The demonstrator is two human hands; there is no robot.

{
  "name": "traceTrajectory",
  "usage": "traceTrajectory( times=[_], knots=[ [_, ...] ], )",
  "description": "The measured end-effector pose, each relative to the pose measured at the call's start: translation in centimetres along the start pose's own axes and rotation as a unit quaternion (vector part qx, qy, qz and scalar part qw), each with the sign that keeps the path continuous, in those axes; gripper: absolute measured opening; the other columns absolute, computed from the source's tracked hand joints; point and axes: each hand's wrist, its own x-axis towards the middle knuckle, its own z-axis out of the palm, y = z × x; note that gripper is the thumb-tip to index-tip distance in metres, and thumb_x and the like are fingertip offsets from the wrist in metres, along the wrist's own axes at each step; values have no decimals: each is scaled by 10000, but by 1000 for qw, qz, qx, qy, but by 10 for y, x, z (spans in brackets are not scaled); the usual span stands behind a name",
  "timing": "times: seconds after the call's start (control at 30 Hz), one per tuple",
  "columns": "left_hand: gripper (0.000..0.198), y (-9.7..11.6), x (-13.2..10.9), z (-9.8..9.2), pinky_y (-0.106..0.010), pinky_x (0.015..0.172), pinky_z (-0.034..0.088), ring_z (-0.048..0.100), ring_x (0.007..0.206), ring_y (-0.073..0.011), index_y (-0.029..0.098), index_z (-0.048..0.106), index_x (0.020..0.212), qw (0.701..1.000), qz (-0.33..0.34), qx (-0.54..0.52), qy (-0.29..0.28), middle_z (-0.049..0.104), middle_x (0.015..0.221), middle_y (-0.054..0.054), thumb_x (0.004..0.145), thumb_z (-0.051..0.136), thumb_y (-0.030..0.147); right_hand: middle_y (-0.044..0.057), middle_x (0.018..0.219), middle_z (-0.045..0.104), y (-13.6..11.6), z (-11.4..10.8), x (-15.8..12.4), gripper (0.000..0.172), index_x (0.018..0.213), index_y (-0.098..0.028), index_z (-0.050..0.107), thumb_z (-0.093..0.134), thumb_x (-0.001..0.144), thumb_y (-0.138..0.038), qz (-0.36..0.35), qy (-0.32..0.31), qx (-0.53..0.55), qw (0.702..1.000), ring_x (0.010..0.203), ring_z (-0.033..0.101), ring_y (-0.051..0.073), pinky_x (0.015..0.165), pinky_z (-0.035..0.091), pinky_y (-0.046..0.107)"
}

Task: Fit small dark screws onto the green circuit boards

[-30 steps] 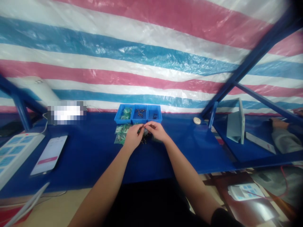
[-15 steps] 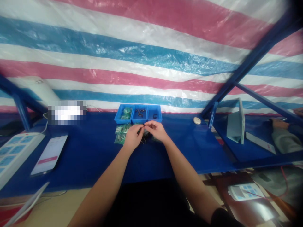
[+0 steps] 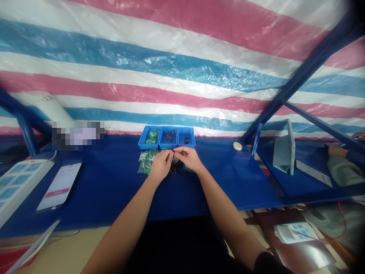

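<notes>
- As my left hand point(image 3: 160, 165) and right hand point(image 3: 188, 158) come together, their fingertips point(image 3: 170, 152) are pinching a tiny part point(image 3: 173, 152), too small to make out.
- A slipping pinch could drop it among the loose dark parts point(image 3: 173, 171) right below my hands.
- Bagged green parts point(image 3: 146, 162) lie beside my left hand, and a three-compartment blue tray point(image 3: 167, 126) sits just ahead.
- Under me, a blue tabletop point(image 3: 228, 182); left of my hands, a phone point(image 3: 59, 186) and power strip point(image 3: 19, 179); ahead, a striped tarp point(image 3: 171, 64).

Bare left hand point(image 3: 161, 165) and right hand point(image 3: 188, 158), with uncovered left forearm point(image 3: 122, 217) and right forearm point(image 3: 225, 215). A black sleeve point(image 3: 269, 264) ends on the upper right arm. A dark garment point(image 3: 179, 247) covers the torso.
</notes>
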Motion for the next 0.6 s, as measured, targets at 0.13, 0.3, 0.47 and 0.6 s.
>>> traceTrajectory(
  times=[0.13,0.3,0.47,0.6],
  knots=[
    [249,-2,-1,2,-327,790,511,661,876,-204,222,621,1083,999,-18,-20,21,703,964,-56,955,461,363,51,919,733,1,0,2,284,969,-192,717,730,745,-367,1,23,5,1000,835,676,168,805,546,323],
    [249,-6,-2,6,-316,810,522,674,898,-194,227,622,1120,998,-25,-32,37,710,1009,-47,939,504,351,60,907,737,3,1,2,287,951,-174,724,743,731,-358,-1,32,21,999,823,680,175,795,546,322],
    [219,-6,-2,6,-307,817,516,666,915,-192,225,648,1051,998,-17,-36,40,704,1037,-44,943,495,339,59,905,740,3,1,2,299,959,-177,728,744,732,-371,1,21,21,1000,815,683,178,788,552,322],
    [219,-4,-2,3,-301,792,509,659,897,-193,227,650,1022,999,-27,-36,30,703,992,-41,947,483,348,54,892,737,3,1,1,314,981,-182,725,746,735,-376,-5,14,23,1000,804,683,175,780,554,320]
  ],
)
